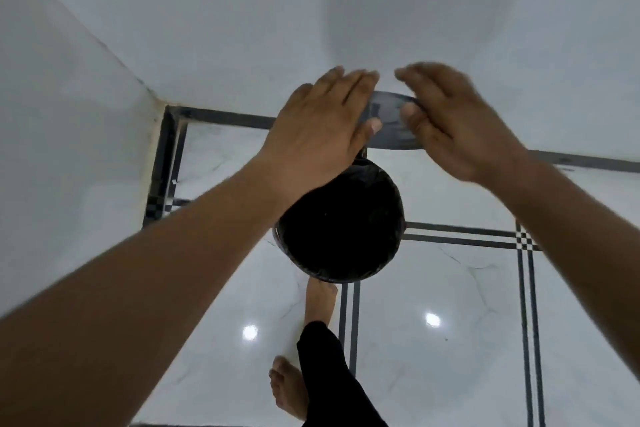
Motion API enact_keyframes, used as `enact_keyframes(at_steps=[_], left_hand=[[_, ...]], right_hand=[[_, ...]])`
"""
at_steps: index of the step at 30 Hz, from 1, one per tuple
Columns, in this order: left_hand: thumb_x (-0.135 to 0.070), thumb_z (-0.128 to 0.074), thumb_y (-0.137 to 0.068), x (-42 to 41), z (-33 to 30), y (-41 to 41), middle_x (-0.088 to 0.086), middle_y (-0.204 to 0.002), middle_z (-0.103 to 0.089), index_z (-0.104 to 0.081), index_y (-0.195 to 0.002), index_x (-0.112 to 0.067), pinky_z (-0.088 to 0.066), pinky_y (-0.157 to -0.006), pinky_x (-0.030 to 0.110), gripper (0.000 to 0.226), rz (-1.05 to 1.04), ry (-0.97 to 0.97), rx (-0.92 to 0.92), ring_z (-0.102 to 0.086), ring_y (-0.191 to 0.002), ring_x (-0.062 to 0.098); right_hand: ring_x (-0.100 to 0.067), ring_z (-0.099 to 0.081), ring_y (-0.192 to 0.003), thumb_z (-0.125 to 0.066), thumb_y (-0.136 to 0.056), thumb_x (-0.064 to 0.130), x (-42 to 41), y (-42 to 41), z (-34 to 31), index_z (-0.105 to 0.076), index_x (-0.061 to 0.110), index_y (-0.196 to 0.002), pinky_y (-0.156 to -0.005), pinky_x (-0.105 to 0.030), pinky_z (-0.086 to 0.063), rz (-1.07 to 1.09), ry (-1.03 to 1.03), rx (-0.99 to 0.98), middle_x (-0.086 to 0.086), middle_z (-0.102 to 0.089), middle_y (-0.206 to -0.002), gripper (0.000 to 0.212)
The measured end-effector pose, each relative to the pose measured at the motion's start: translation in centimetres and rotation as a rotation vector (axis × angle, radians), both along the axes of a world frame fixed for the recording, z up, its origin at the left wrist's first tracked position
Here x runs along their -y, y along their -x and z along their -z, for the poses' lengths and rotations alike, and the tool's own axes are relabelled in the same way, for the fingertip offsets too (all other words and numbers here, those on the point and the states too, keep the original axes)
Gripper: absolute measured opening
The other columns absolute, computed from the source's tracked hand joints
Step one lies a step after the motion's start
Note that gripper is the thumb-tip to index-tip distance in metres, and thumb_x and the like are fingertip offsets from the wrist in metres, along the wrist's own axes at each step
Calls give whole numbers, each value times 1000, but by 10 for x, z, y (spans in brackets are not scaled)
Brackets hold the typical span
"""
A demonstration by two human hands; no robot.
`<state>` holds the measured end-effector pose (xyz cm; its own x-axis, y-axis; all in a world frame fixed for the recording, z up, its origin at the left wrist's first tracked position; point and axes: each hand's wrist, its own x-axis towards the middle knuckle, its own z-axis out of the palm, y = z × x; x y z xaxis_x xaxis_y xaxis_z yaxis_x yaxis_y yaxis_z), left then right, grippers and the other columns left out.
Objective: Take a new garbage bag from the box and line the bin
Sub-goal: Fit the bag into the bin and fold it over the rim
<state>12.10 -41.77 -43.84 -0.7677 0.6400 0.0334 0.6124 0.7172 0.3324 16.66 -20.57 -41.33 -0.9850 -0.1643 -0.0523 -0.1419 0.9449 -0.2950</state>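
A round bin (341, 229) stands on the floor below me, its inside dark and a black garbage bag folded over its rim (325, 274). Just beyond the bin, my left hand (318, 128) and my right hand (457, 121) hold between them a grey, flat, rounded piece that looks like a lid (391, 121). Each thumb presses on its near face and the fingers reach over its far edge. My hands hide both of its ends. No box is in view.
White walls rise behind and to the left, meeting at a corner (162, 104). The white floor tiles carry black stripes (460, 236). My bare feet (320, 302) and a black trouser leg (329, 374) stand right behind the bin.
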Motion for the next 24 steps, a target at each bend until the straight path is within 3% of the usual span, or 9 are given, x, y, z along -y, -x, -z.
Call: enact_keyframes(at_steps=[2,5,8,10,15,17,21,24], left_hand=[[-41,-29,-110,-8,-2,7,7,-157,-46,-30,-158,-16,-43,-103,46,55,52,82,28,-46,-138,31],[-34,-35,-110,-6,-3,-1,4,-152,-50,-33,-157,-18,-49,-93,46,49,95,131,38,-51,-130,31],[-31,-41,-107,9,5,-33,8,-149,-53,-40,-154,-13,-53,-96,50,50,173,116,6,-53,-129,33],[-34,-42,-106,19,21,-63,9,-153,-49,-39,-154,-12,-50,-99,47,53,163,170,25,-49,-135,33],[-20,-46,-103,41,84,-143,21,-145,-49,-41,-146,-1,-47,-106,51,47,150,192,3,-47,-134,40],[-9,-43,-99,47,107,-172,23,-143,-51,-44,-143,2,-44,-109,51,45,113,183,3,-48,-134,42],[-2,-64,-88,42,126,-213,17,-141,-54,-48,-141,-3,-52,-103,42,55,4,292,227,-54,-130,36],[-19,-57,-100,35,110,-227,12,-159,-33,-34,-150,-6,-43,-110,43,57,-116,448,563,-34,-146,32]], right_hand=[[-27,-39,-143,-31,-108,42,-16,5,-1,-35,20,-156,-114,-30,-30,26,92,288,-8,-44,-155,53],[-23,-39,-145,-37,-106,45,-21,-5,-6,-30,22,-158,-117,-31,-30,60,92,430,-4,-43,-158,58],[-29,-45,-140,-47,-104,40,-9,-39,-2,-36,12,-155,-112,-30,-33,36,32,416,-11,-49,-153,59],[-33,-41,-143,-49,-104,35,5,-75,15,-36,3,-153,-117,-31,-29,4,15,372,-18,-43,-156,61],[-38,-25,-152,-22,-101,50,38,-161,92,-27,-1,-156,-124,-48,-20,-2,-20,295,-22,-28,-162,76],[-35,-20,-153,-21,-104,48,47,-184,122,-25,0,-157,-124,-49,-20,-21,-52,298,-20,-24,-164,72],[-35,-25,-152,-46,-104,21,53,-210,159,-32,-1,-155,-123,-45,-24,-29,-92,373,-20,-30,-162,58],[-36,-48,-136,-49,-95,9,56,-219,160,-47,0,-143,-110,-41,-45,76,-69,593,-20,-51,-147,49]])
